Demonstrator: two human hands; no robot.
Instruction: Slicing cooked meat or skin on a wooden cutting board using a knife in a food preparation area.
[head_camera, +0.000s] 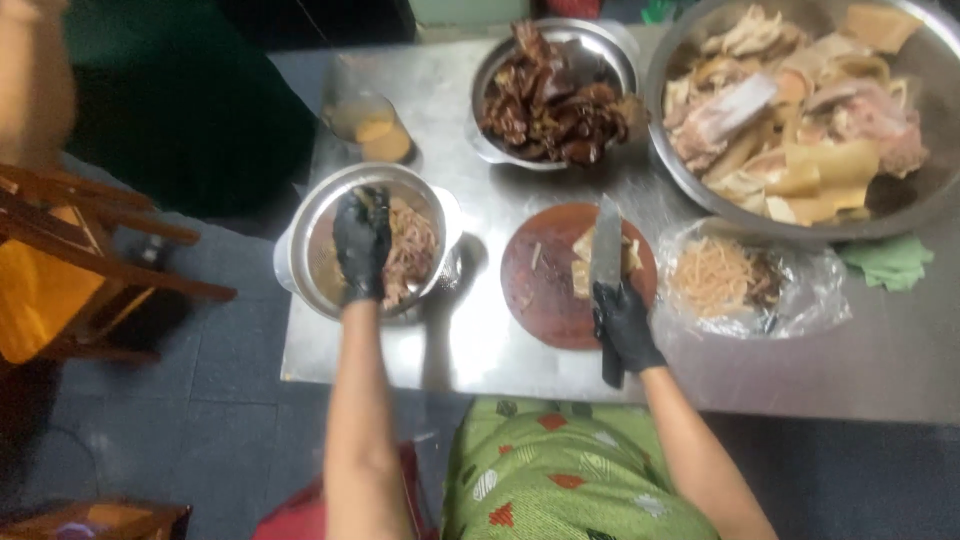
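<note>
At nine o'clock of the board, the left hand (362, 245), in a black glove, reaches into a steel bowl (310, 215) of shredded meat (412, 250); its fingers curl down over the shreds, though whether they grip any cannot be told. That bowl sits near the counter (470, 335) edge, so a hard pull could tip it off. At centre, the round board (545, 285) carries pale slices (582, 262). The right hand (625, 325) is closed around a cleaver (606, 245), blade lying flat over the slices, pointing to twelve o'clock. With eyes on the bowl, the blade could slip. At three o'clock a plastic bag (810, 290) of shreds lies loose.
</note>
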